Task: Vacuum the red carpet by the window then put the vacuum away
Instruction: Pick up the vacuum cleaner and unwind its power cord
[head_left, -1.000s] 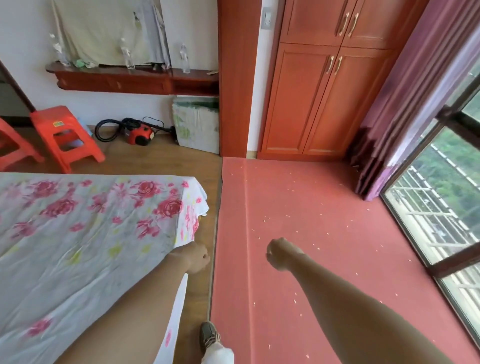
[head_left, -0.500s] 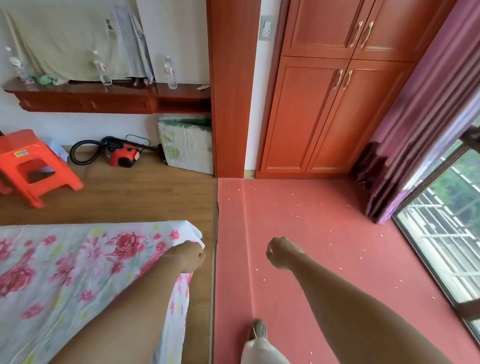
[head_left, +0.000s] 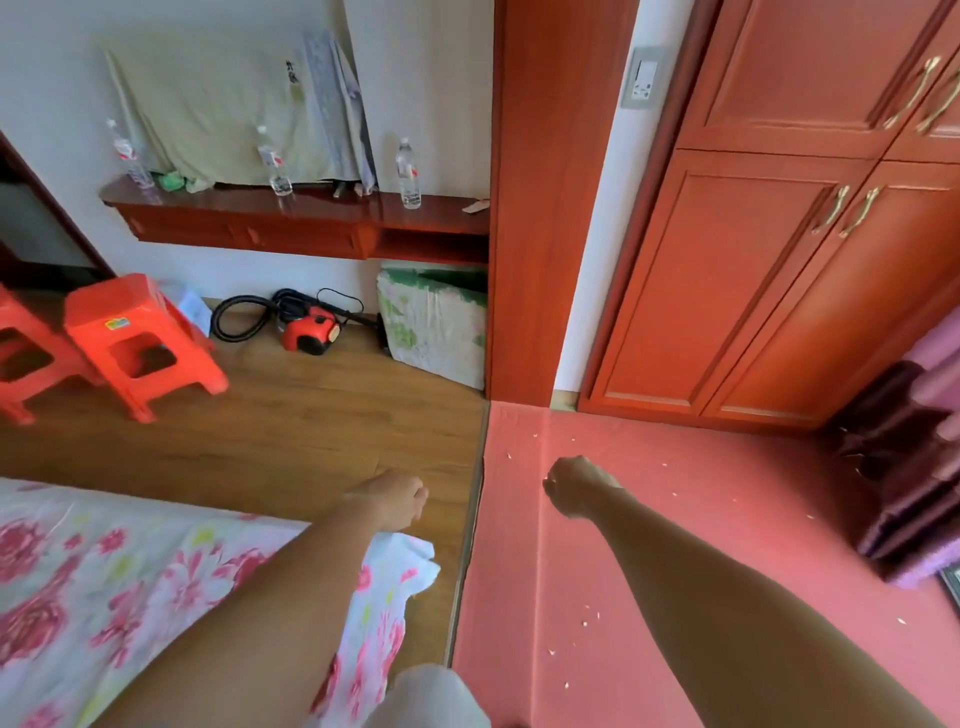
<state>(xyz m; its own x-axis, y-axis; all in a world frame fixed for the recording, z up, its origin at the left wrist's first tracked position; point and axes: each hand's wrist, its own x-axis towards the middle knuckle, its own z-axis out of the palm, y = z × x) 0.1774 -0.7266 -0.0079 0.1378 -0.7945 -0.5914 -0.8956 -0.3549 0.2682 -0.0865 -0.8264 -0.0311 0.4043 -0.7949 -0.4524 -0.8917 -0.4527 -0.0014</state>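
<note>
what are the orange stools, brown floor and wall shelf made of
Orange stools: likely moulded plastic, glossy, each one piece. Brown floor: wood or laminate planks, grain and seams showing. Wall shelf: seemingly lacquered wood, with a shiny reflective top.

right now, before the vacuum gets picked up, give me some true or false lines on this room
1. The vacuum lies on the wooden floor below the wall shelf. True.
2. The right hand grips the vacuum hose. False: it holds nothing and is over the red carpet, far from the vacuum.
3. Pale scraps are scattered over the red carpet. True.
4. Only one of the bottles stands on the wall shelf. False: three stand there, spaced apart.
</note>
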